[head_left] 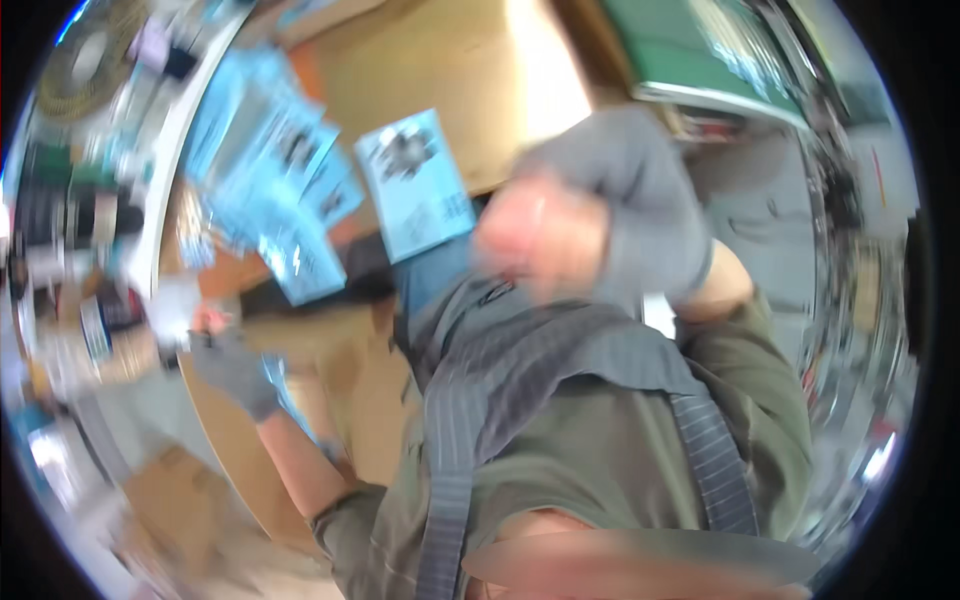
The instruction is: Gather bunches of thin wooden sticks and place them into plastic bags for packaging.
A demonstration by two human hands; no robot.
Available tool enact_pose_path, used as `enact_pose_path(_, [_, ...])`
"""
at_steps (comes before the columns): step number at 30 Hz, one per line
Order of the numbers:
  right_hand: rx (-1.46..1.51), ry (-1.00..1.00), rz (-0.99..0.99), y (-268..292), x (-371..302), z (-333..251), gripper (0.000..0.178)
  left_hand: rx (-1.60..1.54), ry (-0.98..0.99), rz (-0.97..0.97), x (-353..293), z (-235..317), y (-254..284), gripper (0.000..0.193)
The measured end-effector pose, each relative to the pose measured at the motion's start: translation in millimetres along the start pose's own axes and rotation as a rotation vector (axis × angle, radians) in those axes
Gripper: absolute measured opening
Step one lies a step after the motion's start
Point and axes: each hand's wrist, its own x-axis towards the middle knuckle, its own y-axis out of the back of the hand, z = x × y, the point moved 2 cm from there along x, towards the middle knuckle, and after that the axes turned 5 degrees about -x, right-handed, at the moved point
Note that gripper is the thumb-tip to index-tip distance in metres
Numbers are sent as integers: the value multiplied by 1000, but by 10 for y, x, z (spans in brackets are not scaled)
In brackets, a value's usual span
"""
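My right hand (560, 230), in a grey glove that leaves the fingers bare, is raised in front of my apron (540, 370). Motion smears its fingers, so whether it holds anything does not show. Just left of it, a flat blue packet (415, 185) with dark printed pictures lies at the table's near edge. My left hand (235, 370), gloved the same way, is out to the left beside a pale blurred thing (175, 308). Its fingertips are too blurred to tell if they grip it. Several more blue packets (265, 150), some shiny like clear plastic, lie heaped on the table.
An open cardboard box (230, 440) stands below the table edge, with a blue strip (285, 395) showing inside it. The brown tabletop (430, 60) stretches away ahead. A green surface (690, 50) is at the far right. Cluttered shelves (80, 210) line the left.
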Motion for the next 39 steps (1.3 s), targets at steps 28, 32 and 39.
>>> enact_pose_path(28, [-825,631,391,1070,-492,192,30,997,-510,-766,-977,169,-2708,91])
enact_pose_path(32, [-830,326,230,904,-177,1196,18,923,-632,-689,-923,32,-2522,38])
enact_pose_path(39, [-1142,713,-65,482,440,1653,19,192,-708,-705,-653,834,-1932,22])
